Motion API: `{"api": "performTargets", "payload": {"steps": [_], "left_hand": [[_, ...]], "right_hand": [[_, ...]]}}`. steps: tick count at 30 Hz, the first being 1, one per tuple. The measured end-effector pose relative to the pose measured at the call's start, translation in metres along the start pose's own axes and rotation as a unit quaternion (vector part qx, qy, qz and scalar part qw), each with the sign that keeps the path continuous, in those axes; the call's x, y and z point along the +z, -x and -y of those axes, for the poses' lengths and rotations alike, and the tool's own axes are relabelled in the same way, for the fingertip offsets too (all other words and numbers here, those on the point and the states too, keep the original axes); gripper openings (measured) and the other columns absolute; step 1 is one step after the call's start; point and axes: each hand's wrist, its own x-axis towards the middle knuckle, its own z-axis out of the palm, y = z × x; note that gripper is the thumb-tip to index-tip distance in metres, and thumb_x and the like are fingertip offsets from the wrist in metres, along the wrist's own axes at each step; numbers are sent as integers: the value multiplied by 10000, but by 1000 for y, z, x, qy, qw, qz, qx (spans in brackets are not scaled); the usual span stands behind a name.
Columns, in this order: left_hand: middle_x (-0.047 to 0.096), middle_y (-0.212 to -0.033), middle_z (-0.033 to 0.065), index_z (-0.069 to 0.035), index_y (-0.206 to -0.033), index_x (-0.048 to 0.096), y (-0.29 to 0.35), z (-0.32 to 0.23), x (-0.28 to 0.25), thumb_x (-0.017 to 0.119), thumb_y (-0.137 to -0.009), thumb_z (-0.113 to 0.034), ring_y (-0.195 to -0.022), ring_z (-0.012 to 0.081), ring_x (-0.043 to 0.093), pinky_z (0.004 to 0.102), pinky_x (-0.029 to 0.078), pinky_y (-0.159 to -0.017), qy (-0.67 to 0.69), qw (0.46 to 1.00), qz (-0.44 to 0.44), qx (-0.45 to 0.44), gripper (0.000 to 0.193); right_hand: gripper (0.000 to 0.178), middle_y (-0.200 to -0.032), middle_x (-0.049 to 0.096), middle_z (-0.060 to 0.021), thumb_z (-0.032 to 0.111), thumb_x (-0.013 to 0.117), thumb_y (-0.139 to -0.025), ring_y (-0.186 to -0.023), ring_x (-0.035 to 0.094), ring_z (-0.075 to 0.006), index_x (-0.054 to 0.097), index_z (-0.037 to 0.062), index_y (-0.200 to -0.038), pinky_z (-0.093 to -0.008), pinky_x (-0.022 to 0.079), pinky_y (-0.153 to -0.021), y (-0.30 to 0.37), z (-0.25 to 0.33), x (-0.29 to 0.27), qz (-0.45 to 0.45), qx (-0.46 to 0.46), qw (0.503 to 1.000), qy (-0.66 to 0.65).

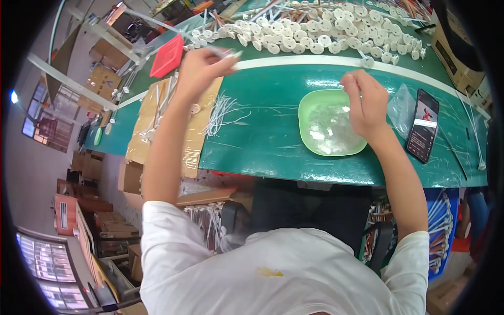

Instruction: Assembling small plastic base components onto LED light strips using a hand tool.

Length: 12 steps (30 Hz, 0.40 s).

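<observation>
My left hand (202,71) is raised over the left part of the bench, its fingers closed on a small white piece (231,54) smeared by motion. My right hand (366,100) hovers at the right rim of a light green bowl (306,139) with its fingers pinched together. Whatever they pinch is too small to make out. Shiny, clear-looking small bits (328,123) lie in the bowl. Between my arms, a bundle of thin white strips (220,113) lies on the green bench, beside a sheet of brown cardboard (191,152).
White round-headed pieces with stems (315,34) are heaped along the back of the bench (262,142). A red tray (167,56) stands at the back left. On the right are a phone (423,126), a clear plastic bag (401,107) and a cardboard box (457,52).
</observation>
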Motion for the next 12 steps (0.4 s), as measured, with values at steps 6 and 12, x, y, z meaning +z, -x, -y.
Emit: {"api": "performTargets", "payload": {"steps": [6, 12], "left_hand": [[659, -713, 211, 29, -721, 658, 21, 55, -145, 727, -603, -384, -717, 314, 677, 387, 539, -720, -573, 802, 58, -157, 435], [703, -787, 170, -66, -991, 699, 22, 71, -168, 723, -593, -384, -764, 316, 698, 451, 568, -713, -523, 745, 180, -372, 510]], "right_hand": [[112, -687, 573, -143, 79, 515, -853, -602, 561, -271, 535, 5, -772, -347, 440, -574, 2, -9, 2, 45, 43, 997, 34], [62, -672, 585, -140, 76, 594, -794, -629, 597, -296, 561, 30, -769, -378, 463, -581, 9, 2, 6, 143, 47, 988, 42]]}}
